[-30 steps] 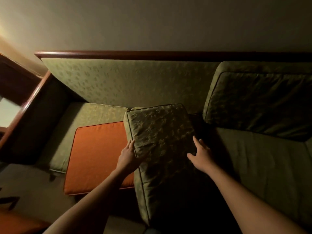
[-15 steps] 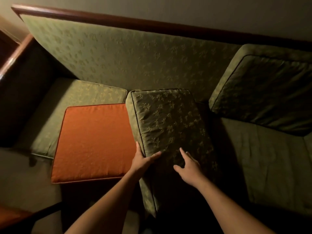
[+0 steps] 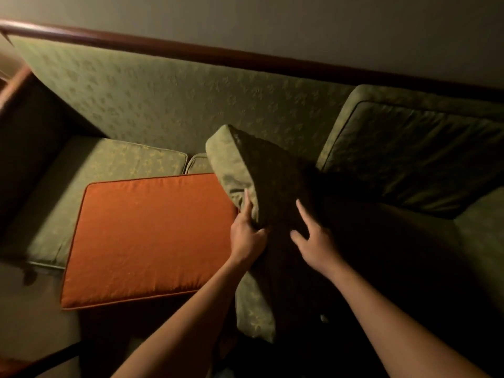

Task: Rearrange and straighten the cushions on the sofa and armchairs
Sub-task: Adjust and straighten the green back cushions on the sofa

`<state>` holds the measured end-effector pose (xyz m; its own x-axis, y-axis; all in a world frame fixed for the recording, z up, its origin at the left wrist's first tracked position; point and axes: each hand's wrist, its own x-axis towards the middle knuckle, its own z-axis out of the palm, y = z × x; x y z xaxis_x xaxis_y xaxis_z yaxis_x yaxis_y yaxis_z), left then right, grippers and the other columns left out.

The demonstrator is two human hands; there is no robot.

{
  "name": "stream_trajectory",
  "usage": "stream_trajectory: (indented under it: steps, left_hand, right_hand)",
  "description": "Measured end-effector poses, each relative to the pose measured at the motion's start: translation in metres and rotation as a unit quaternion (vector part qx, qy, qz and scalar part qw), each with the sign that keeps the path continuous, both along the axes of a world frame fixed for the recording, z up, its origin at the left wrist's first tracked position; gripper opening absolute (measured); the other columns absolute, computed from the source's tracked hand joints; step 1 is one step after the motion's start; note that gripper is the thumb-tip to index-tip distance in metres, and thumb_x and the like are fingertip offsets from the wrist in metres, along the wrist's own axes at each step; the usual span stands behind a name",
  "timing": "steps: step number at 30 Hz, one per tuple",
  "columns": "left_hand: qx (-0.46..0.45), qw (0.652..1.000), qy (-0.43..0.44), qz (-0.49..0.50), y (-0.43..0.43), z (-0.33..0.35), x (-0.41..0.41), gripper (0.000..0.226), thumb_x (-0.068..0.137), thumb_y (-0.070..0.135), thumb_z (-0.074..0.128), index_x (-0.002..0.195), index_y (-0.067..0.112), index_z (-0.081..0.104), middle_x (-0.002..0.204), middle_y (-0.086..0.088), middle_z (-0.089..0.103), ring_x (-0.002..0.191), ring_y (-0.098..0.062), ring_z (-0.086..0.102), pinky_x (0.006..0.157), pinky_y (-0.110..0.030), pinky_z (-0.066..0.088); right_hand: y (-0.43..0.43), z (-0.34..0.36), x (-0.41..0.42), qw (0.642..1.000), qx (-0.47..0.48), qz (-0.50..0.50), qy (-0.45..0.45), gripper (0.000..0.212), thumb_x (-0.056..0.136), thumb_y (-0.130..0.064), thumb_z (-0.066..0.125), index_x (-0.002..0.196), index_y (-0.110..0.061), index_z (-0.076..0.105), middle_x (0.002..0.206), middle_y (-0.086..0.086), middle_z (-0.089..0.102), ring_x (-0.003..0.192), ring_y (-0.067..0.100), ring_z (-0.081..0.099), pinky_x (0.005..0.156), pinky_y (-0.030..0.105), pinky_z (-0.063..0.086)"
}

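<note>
A green patterned cushion stands tilted on its edge in the middle of the sofa, its top corner raised toward the backrest. My left hand grips its left edge, thumb on the dark face, fingers behind. My right hand lies flat on the cushion's dark face with fingers spread. An orange cushion lies flat on the left seat, overhanging the front edge. Another green back cushion leans against the backrest at the right.
A wooden rail caps the sofa back along the wall. The sofa's dark left armrest closes the left side. The green seat cushion shows behind the orange one. Floor lies at the lower left.
The green cushion has been tipped up from lying flat onto its edge, its left side lifted. My left hand has closed on its edge; both hands have moved slightly up.
</note>
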<state>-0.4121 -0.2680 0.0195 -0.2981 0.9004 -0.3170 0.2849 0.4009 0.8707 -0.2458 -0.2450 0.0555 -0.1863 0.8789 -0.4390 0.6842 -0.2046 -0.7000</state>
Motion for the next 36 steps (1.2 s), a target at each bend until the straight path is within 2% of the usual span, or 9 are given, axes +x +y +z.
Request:
stream_trajectory:
  steps: [3,6,10,15,20,24,28,32,36]
  left_hand:
    - [0.05,0.997,0.035,-0.045,0.025,0.036,0.034,0.101,0.074,0.007,0.07,0.152,0.043,0.016,0.143,0.002,0.052,0.129,-0.01,0.047,0.1,-0.019,0.04]
    - [0.079,0.988,0.062,-0.116,0.044,0.067,0.065,0.103,0.072,0.001,0.062,0.152,0.046,0.013,0.139,-0.006,0.057,0.118,-0.021,0.06,0.095,-0.033,0.053]
    - [0.089,0.968,0.073,-0.225,0.052,0.087,0.088,0.1,0.073,0.004,0.063,0.151,0.045,0.015,0.146,-0.003,0.05,0.126,-0.018,0.054,0.102,-0.029,0.048]
    - [0.011,0.95,0.112,-0.292,0.028,0.078,0.059,0.096,0.076,0.014,0.071,0.149,0.049,0.02,0.136,0.001,0.059,0.114,-0.006,0.06,0.093,-0.023,0.051]
    - [0.003,0.948,0.258,-0.188,0.004,0.077,0.024,0.094,0.074,0.056,0.066,0.151,0.045,0.014,0.109,-0.004,0.05,0.094,-0.021,0.051,0.078,-0.034,0.045]
    - [-0.04,0.917,0.39,-0.078,-0.026,0.075,0.026,0.09,0.08,0.071,0.052,0.153,0.042,0.008,0.124,-0.004,0.045,0.105,-0.024,0.049,0.084,-0.041,0.045]
    - [-0.111,0.91,0.4,-0.018,-0.061,0.066,0.038,0.114,0.067,0.083,0.053,0.154,0.034,-0.002,0.14,-0.005,0.039,0.114,-0.027,0.047,0.091,-0.044,0.041]
    - [-0.155,0.913,0.378,-0.003,-0.063,0.06,0.031,0.131,0.063,0.072,0.07,0.153,0.027,-0.013,0.133,-0.008,0.048,0.106,-0.026,0.05,0.084,-0.04,0.04]
    - [-0.154,0.92,0.361,0.005,-0.061,0.059,0.025,0.136,0.064,0.068,0.073,0.151,0.02,-0.02,0.134,-0.008,0.05,0.105,-0.024,0.051,0.088,-0.038,0.041]
  right_hand:
    - [0.033,0.033,0.022,0.997,0.07,0.03,-0.015,0.076,0.092,-0.017,0.057,0.149,-0.043,0.016,0.158,-0.003,0.025,0.144,0.018,0.026,0.113,0.034,0.026]
    - [0.063,0.059,0.05,0.988,0.115,0.087,-0.054,0.084,0.086,-0.008,0.055,0.148,-0.047,0.013,0.159,0.001,0.023,0.143,0.024,0.027,0.115,0.036,0.029]
    - [0.091,0.083,0.088,0.973,0.124,0.178,-0.083,0.092,0.081,-0.001,0.05,0.144,-0.057,0.011,0.161,-0.001,0.015,0.144,0.026,0.024,0.115,0.038,0.03]
    - [0.124,0.079,0.096,0.928,0.132,0.316,-0.144,0.07,0.092,-0.029,0.059,0.144,-0.056,0.019,0.162,-0.008,0.004,0.146,0.03,0.013,0.117,0.048,0.023]
    - [0.147,0.057,0.05,0.886,0.171,0.396,-0.169,0.054,0.089,-0.056,0.052,0.14,-0.053,0.034,0.162,-0.006,0.003,0.148,0.025,-0.002,0.117,0.053,0.009]
    - [0.158,0.054,0.012,0.841,0.166,0.467,-0.218,0.06,0.086,-0.069,0.043,0.141,-0.053,0.029,0.163,-0.003,0.002,0.148,0.026,-0.002,0.114,0.055,0.011]
    - [0.166,0.063,-0.012,0.741,0.264,0.549,-0.282,0.082,0.079,-0.076,0.044,0.148,-0.045,0.014,0.159,0.006,0.017,0.142,0.032,0.017,0.107,0.06,0.021]
    - [0.177,0.071,-0.05,0.623,0.337,0.633,-0.312,0.11,0.067,-0.072,0.064,0.15,-0.039,0.0,0.149,0.012,0.026,0.135,0.034,0.024,0.105,0.061,0.024]
    - [0.181,0.058,-0.061,0.608,0.301,0.669,-0.304,0.115,0.057,-0.066,0.077,0.148,-0.035,0.013,0.161,0.006,0.005,0.147,0.032,-0.002,0.114,0.063,0.007]
